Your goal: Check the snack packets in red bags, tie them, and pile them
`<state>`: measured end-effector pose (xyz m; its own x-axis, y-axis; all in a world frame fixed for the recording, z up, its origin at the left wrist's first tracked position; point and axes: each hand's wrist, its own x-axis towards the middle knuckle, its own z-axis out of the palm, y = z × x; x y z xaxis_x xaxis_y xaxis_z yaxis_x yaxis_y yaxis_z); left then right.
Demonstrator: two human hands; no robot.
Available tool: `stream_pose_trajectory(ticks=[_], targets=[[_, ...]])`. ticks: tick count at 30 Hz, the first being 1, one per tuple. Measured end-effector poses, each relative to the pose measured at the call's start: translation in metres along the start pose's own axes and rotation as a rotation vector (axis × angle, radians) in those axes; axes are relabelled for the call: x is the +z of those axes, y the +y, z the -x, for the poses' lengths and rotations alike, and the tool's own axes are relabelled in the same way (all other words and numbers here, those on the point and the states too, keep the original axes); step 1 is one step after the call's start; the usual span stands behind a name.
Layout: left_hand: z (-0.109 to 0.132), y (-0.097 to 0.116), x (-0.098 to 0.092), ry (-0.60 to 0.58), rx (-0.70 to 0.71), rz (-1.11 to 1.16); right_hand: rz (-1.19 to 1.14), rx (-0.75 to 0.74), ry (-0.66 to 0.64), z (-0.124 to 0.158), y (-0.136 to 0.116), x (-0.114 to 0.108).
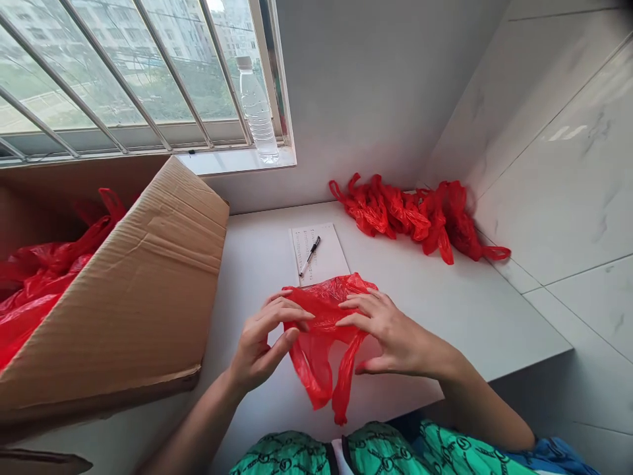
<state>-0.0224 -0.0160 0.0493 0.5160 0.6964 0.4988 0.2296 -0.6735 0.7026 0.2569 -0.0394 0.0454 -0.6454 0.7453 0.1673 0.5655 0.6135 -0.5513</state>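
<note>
A thin red plastic bag lies on the white table in front of me, its two handle loops pointing toward my body. My left hand rests over the bag's left edge, fingers stretched across it and the thumb apart. On the right side, my right hand touches the bag with spread fingers, its thumb held low and away from them. Wrinkles run across the film between both hands. The bag's far end reaches the near edge of a sheet of paper.
A black-and-white pen lies on the paper. Knotted red bags are heaped against the back wall. At left, a cardboard box holds more red bags. A clear water bottle stands on the windowsill.
</note>
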Motion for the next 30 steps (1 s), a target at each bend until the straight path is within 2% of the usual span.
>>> stream_pose_trajectory(ticks=[3, 5, 7, 9, 12, 16, 19, 21, 24, 26, 27, 28, 30], targets=[[0.002, 0.009, -0.001, -0.159, 0.023, -0.124, -0.015, 0.015, 0.124, 0.005, 0.003, 0.021], [0.001, 0.013, 0.004, -0.311, 0.089, -0.264, -0.172, 0.032, 0.231, 0.003, 0.005, 0.027], [0.001, 0.013, 0.013, -0.395, 0.134, -0.424, -0.407, 0.124, 0.334, -0.001, 0.008, 0.027], [0.000, 0.009, 0.024, -0.378, 0.132, -0.587, -0.674, 0.275, 0.411, -0.005, 0.010, 0.025], [-0.001, -0.003, 0.037, -0.292, 0.033, -0.762, -1.020, 0.450, 0.468, -0.011, 0.016, 0.025], [-0.002, -0.014, 0.039, -0.287, -0.064, -0.804, -1.199, 0.567, 0.631, -0.012, 0.036, 0.027], [-0.003, -0.018, 0.033, -0.259, -0.117, -0.801, -1.212, 0.660, 0.782, -0.004, 0.064, 0.028], [-0.003, -0.019, 0.030, -0.224, -0.168, -0.851, -1.206, 0.703, 0.788, 0.007, 0.081, 0.026], [-0.002, -0.021, 0.031, -0.257, -0.222, -0.961, -1.152, 0.666, 0.587, 0.027, 0.089, 0.012], [-0.001, -0.020, 0.033, -0.323, -0.237, -0.967, -0.999, 0.555, 0.465, 0.039, 0.076, -0.004], [0.000, -0.020, 0.034, -0.346, -0.238, -0.952, -0.868, 0.485, 0.480, 0.043, 0.064, -0.012], [0.000, -0.019, 0.035, -0.357, -0.237, -0.931, -0.708, 0.406, 0.564, 0.045, 0.049, -0.018], [0.001, -0.017, 0.037, -0.356, -0.222, -0.886, -0.348, 0.211, 0.879, 0.042, 0.014, -0.024]])
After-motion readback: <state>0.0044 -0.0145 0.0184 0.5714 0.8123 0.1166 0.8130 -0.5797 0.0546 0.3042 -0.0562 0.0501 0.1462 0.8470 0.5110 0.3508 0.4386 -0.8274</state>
